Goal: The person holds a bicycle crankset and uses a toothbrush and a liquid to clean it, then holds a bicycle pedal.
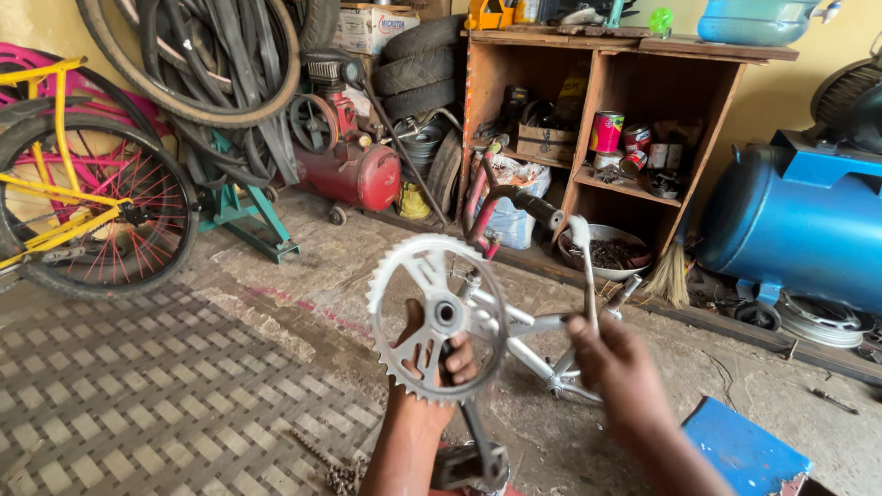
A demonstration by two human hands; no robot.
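Concrete floor [303,276], dusty, metal grating [138,395] left, wooden shelves [634,101] behind. Left hand [432,358] fingers clamp the silver chainring [436,312] held mid-frame; right hand [616,358] fingers wrap a spanner [586,276].

Under you runs a rough concrete floor [303,303], with a patterned woven mat [138,395] spread over its left part. A loose bicycle chain [335,470] lies just off the mat's right edge. Toward the far left you have a yellow bicycle [64,197] standing on the floor, beside it a green metal stand [243,216], then a red compressor [354,170] on small wheels against the far wall. A wooden shelf unit [602,129] stands on the floor at the far edge, with a metal bowl [606,253] and a straw broom [672,276] at its foot. On the right sits a blue tank [799,225].
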